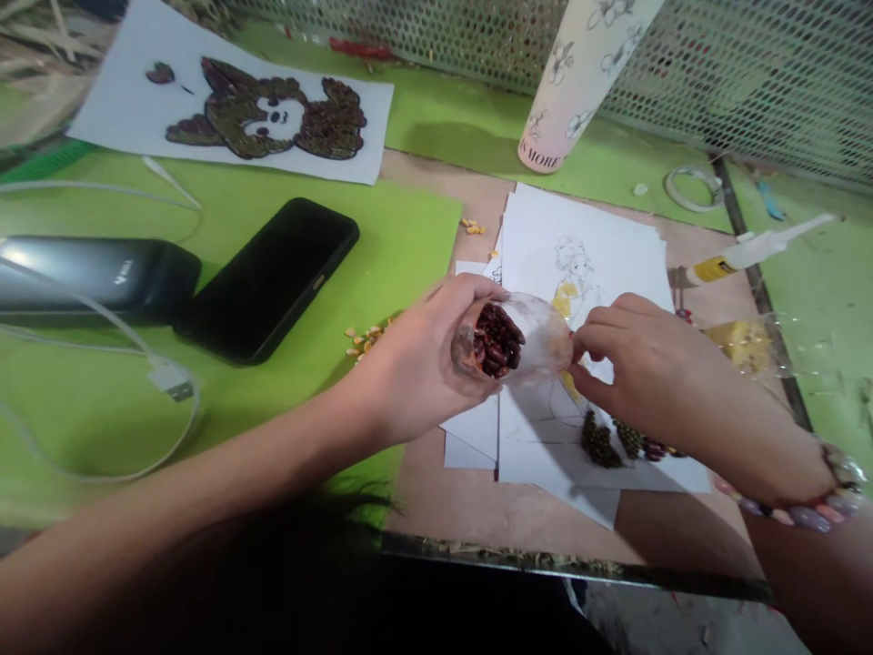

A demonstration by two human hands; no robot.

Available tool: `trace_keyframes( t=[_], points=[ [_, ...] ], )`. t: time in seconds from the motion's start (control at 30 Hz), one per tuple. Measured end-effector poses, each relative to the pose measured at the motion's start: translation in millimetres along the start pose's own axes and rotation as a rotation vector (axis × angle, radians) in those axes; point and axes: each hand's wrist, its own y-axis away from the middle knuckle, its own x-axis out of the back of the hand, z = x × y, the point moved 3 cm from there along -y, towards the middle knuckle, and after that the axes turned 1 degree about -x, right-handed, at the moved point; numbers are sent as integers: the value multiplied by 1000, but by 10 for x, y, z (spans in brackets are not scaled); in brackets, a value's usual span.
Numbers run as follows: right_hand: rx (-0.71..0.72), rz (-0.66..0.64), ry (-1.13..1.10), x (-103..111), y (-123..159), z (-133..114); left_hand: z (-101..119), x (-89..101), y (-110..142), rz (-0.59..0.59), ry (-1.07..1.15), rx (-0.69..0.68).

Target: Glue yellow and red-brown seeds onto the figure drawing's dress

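My left hand (436, 355) is wrapped round a clear plastic cup (546, 318), tipped on its side, with dark red beans (497, 341) inside. At the cup's right end, the thumb and fingers of my right hand (620, 350) are pinched together; whatever they hold is too small to make out. Under both hands lies a sheet of paper (614, 236) with a line drawing of a figure, partly filled in yellow. Dark green seeds (600, 441) and a few dark red beans (655, 449) rest on its lower part, some hidden by my right wrist.
A black phone (273, 277), a power bank (102, 277) and a white cable (164, 373) lie left. Behind are a seed-covered picture (273, 118) and a tall bottle (579, 73). At right are a glue bottle (737, 255), tape roll (692, 188) and clear container (750, 346). Yellow kernels (365, 341) lie loose.
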Motion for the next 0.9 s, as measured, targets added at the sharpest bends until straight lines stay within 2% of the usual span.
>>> trace_keyframes(
  t=[0.33, 0.47, 0.7, 0.9],
  points=[
    [-34, -14, 53, -58, 3, -38, 23, 6, -7, -8, -32, -11],
    [-25, 24, 1, -54, 10, -18, 25, 8, -8, -3, -38, -7],
    [-123, 86, -41, 0, 170, 21, 17, 4, 1, -5, -22, 2],
    [-37, 66, -22, 25, 309, -83, -3, -5, 8, -9, -31, 15]
  ],
)
